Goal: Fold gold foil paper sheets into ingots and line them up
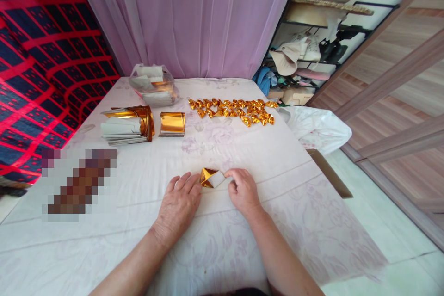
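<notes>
A small piece of gold-and-white foil paper (pixel 211 178), partly folded, lies on the white floral tablecloth (pixel 222 240) between my hands. My left hand (pixel 180 201) rests flat on the cloth with its fingertips touching the gold left end of the paper. My right hand (pixel 243 190) has its fingers curled and pinches the white right edge of the same paper.
Several finished gold folded pieces (pixel 232 110) lie in rows at the far side. A stack of gold-backed sheets (pixel 126 125) and a smaller gold sheet (pixel 172 124) sit at far left, behind them a clear bag of paper (pixel 152 84). A white plastic bag (pixel 315 127) hangs at the right edge.
</notes>
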### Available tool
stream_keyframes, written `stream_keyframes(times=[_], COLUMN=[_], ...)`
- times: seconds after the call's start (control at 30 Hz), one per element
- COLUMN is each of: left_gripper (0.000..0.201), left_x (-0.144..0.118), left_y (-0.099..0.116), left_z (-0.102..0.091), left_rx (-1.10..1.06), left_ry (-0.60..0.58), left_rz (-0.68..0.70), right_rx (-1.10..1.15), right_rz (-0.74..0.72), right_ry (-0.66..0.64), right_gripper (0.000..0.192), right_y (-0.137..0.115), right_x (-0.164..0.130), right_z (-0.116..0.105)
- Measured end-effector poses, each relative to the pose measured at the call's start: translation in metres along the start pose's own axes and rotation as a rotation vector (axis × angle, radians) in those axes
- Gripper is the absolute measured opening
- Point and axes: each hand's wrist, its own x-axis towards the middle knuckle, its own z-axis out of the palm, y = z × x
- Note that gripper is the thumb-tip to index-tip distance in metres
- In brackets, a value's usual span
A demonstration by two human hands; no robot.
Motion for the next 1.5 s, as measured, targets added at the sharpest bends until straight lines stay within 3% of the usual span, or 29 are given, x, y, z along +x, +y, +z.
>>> stream_keyframes(times=[0.4,0.63,0.87,1.13,1.5], left_gripper=[0.025,0.027,0.032,0.015,0.021], left_x=[0.000,-0.001,-0.002,0.004,0.013], left_y=[0.022,0.018,0.018,0.009,0.004], left_z=[-0.004,-0.001,0.001,0.007,0.010], left_rx=[-0.146,-0.104,-0.109,-0.213,-0.244], left_ry=[-0.007,-0.001,-0.001,0.012,-0.025], left_rz=[0.019,0.025,-0.002,-0.019,-0.050], right_rx=[0.066,0.080,-0.049,-0.004,-0.029], right_rz=[-0.047,-0.139,-0.239,-0.286,-0.174], right_ry=[-0.086,-0.098,-0.109,-0.152,-0.103], right_gripper=[0.027,0.019,0.014,0.013,0.013], right_y=[-0.005,-0.004,-0.019,-0.025,-0.020], right_x=[0.000,0.000,0.000,-0.003,-0.002], right_z=[-0.003,-0.003,-0.007,-0.002,0.002])
